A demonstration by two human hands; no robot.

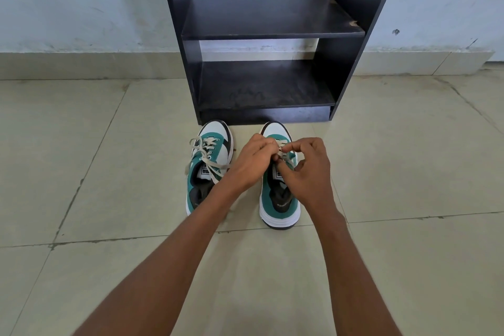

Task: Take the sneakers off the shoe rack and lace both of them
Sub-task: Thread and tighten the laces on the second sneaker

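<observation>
A: Which way do the sneakers point?

B: Both stand on the tiled floor [109,172] just in front of the dark shoe rack [272,33], toes toward the rack and heels toward the person. Their long axes run nearly parallel, away from the camera. The left sneaker [208,169] leans slightly off that line.

A: What is hard to see?

B: The left forearm crosses the left sneaker's heel side. The hands cover most of the right sneaker [279,194] above its tongue, so its lacing cannot be judged. The rack's top is cut off.

A: And the hands?

B: Both arms reach forward. The left hand [252,162] is curled and pinches the pale lace [286,157] of the right sneaker; the right hand [305,169] pinches it too, fingertips meeting the left's. The left sneaker's lace [207,155] lies loose.
</observation>
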